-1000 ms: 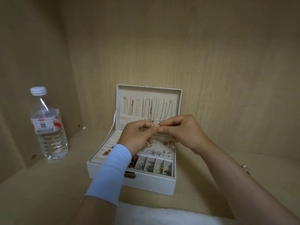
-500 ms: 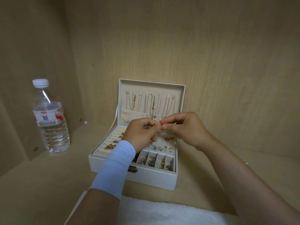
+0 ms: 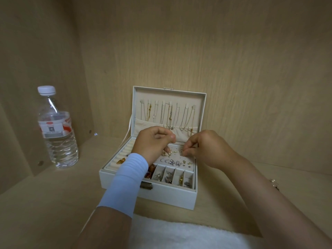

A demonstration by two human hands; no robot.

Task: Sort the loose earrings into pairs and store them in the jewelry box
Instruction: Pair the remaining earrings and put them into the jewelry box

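Parted over jewelry box (image 3: 170, 196): right hand (image 3: 206, 150) pinches earring (image 3: 183, 155); left hand (image 3: 152, 144) curled, hold unclear.

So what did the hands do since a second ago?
The left hand and right hand were touching fingertips above the jewelry box. Now they have parted and dropped to the earring panel, the right fingertips pinching down at it. What they hold is too small to see. The box stayed open, the water bottle stayed put.
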